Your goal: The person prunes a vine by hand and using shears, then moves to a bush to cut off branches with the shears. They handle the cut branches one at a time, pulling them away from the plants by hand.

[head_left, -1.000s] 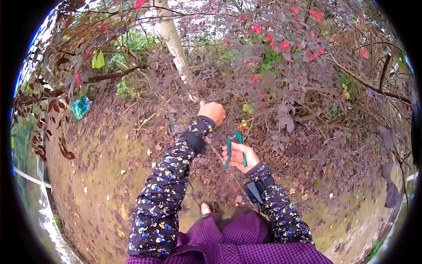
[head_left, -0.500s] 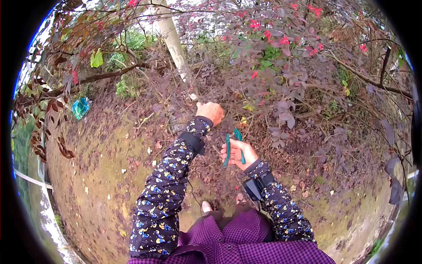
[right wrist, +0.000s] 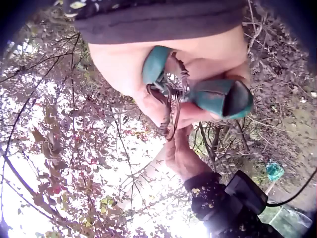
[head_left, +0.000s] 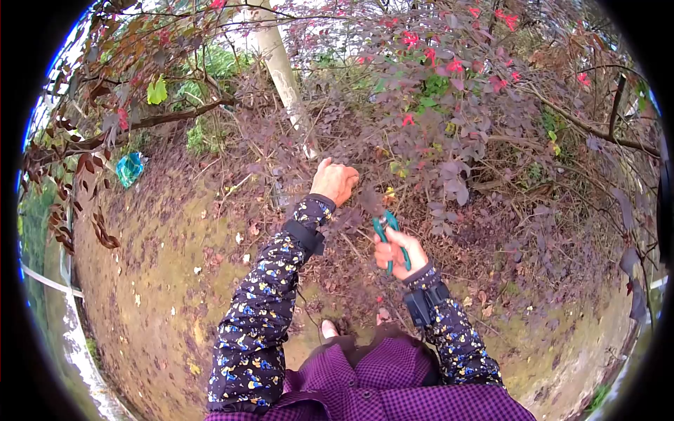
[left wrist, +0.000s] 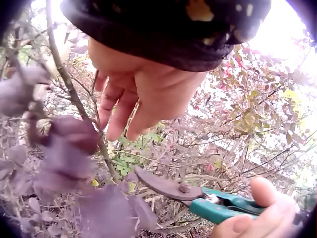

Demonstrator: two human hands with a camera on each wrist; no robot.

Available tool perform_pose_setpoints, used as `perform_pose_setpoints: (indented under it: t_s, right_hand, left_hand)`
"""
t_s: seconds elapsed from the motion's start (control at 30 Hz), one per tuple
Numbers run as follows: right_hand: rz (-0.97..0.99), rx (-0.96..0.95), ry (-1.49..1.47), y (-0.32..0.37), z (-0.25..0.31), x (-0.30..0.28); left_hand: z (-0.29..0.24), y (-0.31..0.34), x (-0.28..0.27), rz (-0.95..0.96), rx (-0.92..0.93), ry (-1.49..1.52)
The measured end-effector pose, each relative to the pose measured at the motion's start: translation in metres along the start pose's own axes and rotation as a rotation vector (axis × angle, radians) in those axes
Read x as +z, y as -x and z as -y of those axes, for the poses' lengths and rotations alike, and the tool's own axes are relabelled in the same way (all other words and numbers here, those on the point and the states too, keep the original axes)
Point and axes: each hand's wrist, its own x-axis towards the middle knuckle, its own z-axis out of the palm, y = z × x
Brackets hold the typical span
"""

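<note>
My right hand (head_left: 401, 251) grips a pair of pruning shears (left wrist: 215, 210) with teal handles and a dark, rusty blade. In the left wrist view, the blades stand nearly together and point at a leafy purple stem. Above and left of the shears in the head view, my left hand (head_left: 335, 184) reaches into the shrub (head_left: 456, 179), knuckles up. Its fingers (left wrist: 116, 119) bend around a thin twig (left wrist: 97, 101), which they partly hide. A thicker stem (left wrist: 74, 96) runs just beside that hand.
A pale tree trunk (head_left: 281, 77) rises behind the left hand. Dark branches (head_left: 161, 119) cross at the left, and another branch (head_left: 590, 130) juts in at the right. Brown soil with fallen leaves (head_left: 175, 259) lies around the feet. A teal bag (head_left: 130, 170) sits at the far left.
The right hand has moved a little to the right and turned. The shears' handles, wide apart earlier, are now closer together, with fingers wrapped around them. The left hand has barely shifted.
</note>
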Motion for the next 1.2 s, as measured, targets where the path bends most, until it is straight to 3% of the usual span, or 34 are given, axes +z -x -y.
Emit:
perform_pose_setpoints:
  t_s: [0.07,0.1,0.13,0.2,0.23,0.27,0.33,0.4,0.57,0.6,0.67,0.77,0.87,1.0,1.07,1.13,1.2]
  right_hand:
    - [0.056,0.098,0.038,0.028,-0.008,0.004]
    - [-0.014,0.156,0.287,0.049,-0.014,0.017]
    - [0.096,0.230,0.366,0.060,-0.025,0.008]
    - [0.068,0.323,0.707,0.085,-0.031,-0.008]
    - [0.021,0.366,0.735,0.095,-0.025,-0.007]
    - [-0.025,0.410,0.762,0.104,-0.019,-0.006]
    - [-0.118,0.416,0.844,0.118,-0.011,-0.023]
    - [-0.288,0.438,1.044,0.129,0.000,-0.026]
    - [-0.328,0.501,1.098,0.139,0.001,-0.031]
    - [-0.327,0.528,1.107,0.139,-0.001,-0.029]
    - [-0.275,0.607,1.089,0.136,-0.014,-0.034]
    - [-0.198,0.628,1.259,0.136,-0.024,-0.021]
    - [-0.207,0.520,1.182,0.145,-0.026,-0.015]
    - [-0.251,0.532,1.054,0.148,-0.025,-0.021]
    - [-0.250,0.528,1.011,0.144,-0.021,-0.017]
    - [-0.245,0.511,1.044,0.139,-0.022,-0.011]
    - [-0.243,0.498,1.075,0.136,-0.022,-0.006]
  left_hand:
    - [-0.010,0.002,-0.004,-0.107,0.033,0.101]
    - [-0.019,0.014,-0.012,-0.224,0.068,0.203]
    - [-0.036,0.030,-0.035,-0.133,0.022,0.237]
    - [-0.041,0.070,-0.029,-0.052,0.068,0.464]
    - [-0.049,0.089,-0.038,0.245,-0.027,0.505]
    - [-0.046,0.110,-0.030,0.464,0.067,0.492]
    - [-0.054,0.138,-0.039,1.008,0.058,0.463]
    - [-0.044,0.166,-0.020,1.106,0.127,0.453]
    - [-0.053,0.138,-0.051,0.455,-0.049,0.529]
    - [-0.055,0.126,-0.051,0.250,-0.026,0.554]
    - [-0.060,0.107,-0.047,-0.019,-0.052,0.300]
    - [-0.058,0.096,-0.046,-0.158,-0.107,0.220]
    - [-0.056,0.093,-0.063,-0.345,-0.104,0.219]
    - [-0.019,0.091,-0.101,-0.538,-0.116,0.013]
    - [-0.003,0.088,-0.115,-0.592,-0.274,0.001]
    - [0.020,0.087,-0.122,-0.747,-0.366,0.210]
    - [0.053,0.088,-0.115,-0.689,-0.607,0.532]
